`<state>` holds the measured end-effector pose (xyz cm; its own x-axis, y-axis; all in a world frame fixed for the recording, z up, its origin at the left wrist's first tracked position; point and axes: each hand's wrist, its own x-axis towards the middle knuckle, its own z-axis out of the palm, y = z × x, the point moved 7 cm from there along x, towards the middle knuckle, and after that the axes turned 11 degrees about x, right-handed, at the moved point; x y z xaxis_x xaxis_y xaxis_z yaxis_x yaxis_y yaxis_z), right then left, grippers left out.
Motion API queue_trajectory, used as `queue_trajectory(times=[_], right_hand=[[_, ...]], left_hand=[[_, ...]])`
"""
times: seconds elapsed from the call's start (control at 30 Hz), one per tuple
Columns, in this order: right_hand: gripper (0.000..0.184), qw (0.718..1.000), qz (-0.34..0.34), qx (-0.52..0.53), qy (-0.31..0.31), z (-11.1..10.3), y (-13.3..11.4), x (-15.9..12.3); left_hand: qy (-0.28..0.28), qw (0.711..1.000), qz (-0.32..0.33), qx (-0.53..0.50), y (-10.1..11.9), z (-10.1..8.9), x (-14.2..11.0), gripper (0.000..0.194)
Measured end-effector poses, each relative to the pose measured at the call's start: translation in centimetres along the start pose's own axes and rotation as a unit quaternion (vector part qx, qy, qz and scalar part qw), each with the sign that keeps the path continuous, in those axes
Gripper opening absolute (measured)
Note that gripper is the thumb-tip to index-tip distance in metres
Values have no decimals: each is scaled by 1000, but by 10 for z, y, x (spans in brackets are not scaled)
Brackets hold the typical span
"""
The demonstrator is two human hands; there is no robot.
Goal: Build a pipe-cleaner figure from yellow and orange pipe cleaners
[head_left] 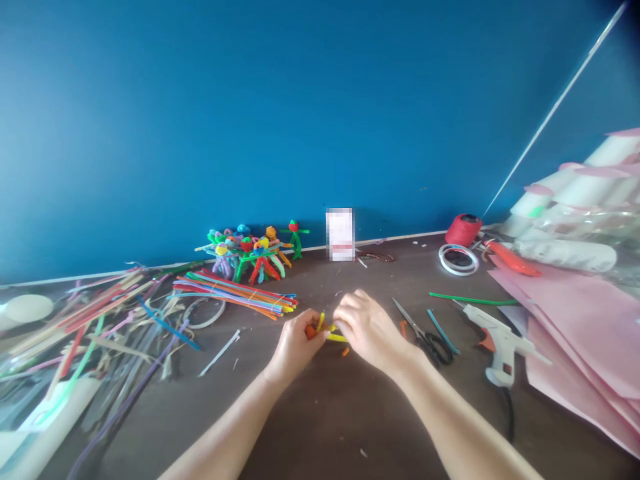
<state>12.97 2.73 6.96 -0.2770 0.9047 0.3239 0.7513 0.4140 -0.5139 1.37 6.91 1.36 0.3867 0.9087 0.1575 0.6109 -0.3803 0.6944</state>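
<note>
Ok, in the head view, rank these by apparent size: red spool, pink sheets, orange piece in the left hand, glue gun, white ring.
1. Pink sheets
2. Glue gun
3. Red spool and white ring: too alike to rank
4. Orange piece, partly hidden

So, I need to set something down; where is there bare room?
Between the left forearm and right forearm, the table is nearly bare, with few specks; also between left forearm and white strip. Crowded: far left, loose strips; far right, pink sheets.

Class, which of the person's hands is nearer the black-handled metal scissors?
Right. The right hand is just left of the scissors; the left hand is farther left, beyond the right.
</note>
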Motion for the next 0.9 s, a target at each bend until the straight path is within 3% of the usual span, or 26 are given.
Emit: queue_trajectory(times=[0.1,0.2,0.3,0.37,0.43,0.53,0.6,0.77,0.9], right_hand=[[12,986,70,146,-38,4,20,-1],[9,921,160,341,-99,20,38,-5],[13,838,217,486,-122,37,44,-7],[19,817,226,518,-115,45,42,-6],[23,850,217,472,-91,48,40,-4],[23,937,195,285,-45,41,36,-1],[18,973,163,159,-37,35,28,-1],[18,992,84,-50,-79,33,4,-5],[16,989,42,-105,-96,33,-7,-7]], left_hand=[[-76,995,16,-66,4,9,-2,9],[-150,964,-18,-218,2,19,-5,16],[-130,915,-60,-378,0,20,-5,24],[-86,889,-92,-439,-4,19,-3,27],[-40,882,-131,-450,-12,18,-2,28],[5,901,-161,-403,-22,18,0,26],[13,917,-158,-366,-26,18,1,24],[14,955,-155,-252,-31,18,0,20],[12,981,-118,-153,-22,12,1,13]])
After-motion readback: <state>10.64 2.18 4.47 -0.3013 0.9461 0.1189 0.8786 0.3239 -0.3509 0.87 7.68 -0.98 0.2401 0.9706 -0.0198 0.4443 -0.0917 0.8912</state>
